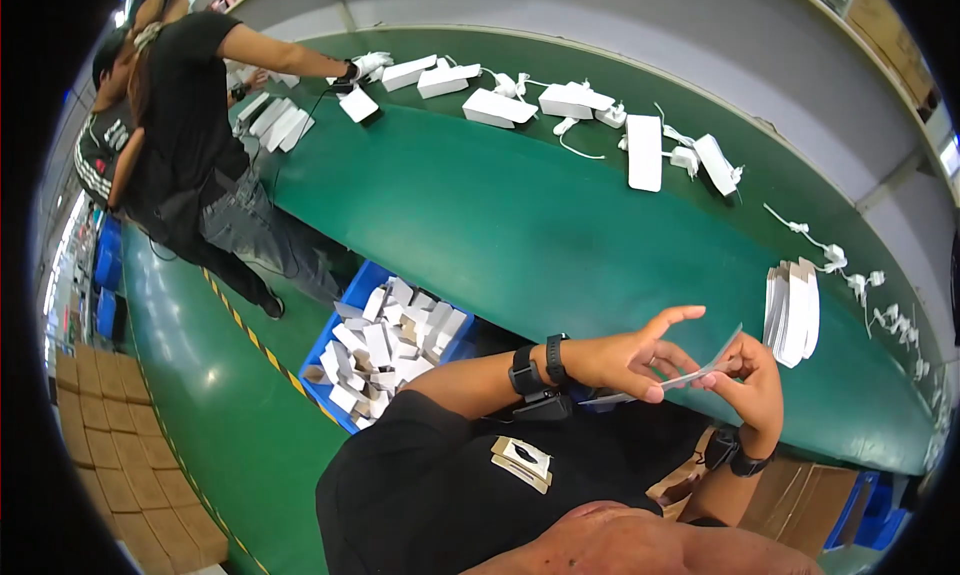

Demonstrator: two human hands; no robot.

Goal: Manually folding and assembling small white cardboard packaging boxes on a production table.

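Note:
Over the near edge of the green table, both hands are on a thin, bent whitish piece (pixel 690 379), seen nearly edge-on; it looks like a flat carton. My right hand (pixel 752 383) pinches it between thumb and fingers. My left hand (pixel 640 363) has its thumb and curled fingers at the other end, with the index finger stretched out. Just beyond my right hand, a stack of flat white cartons (pixel 792 313) stands on the table.
Along the far side of the green table (pixel 480 195) lie white boxes (pixel 645 153) and white plugs with cables (pixel 833 255). A blue bin (pixel 345 300) of small white cartons sits left of me. Two people (pixel 190 115) stand at the far left. Brown cartons (pixel 120 435) are piled lower left.

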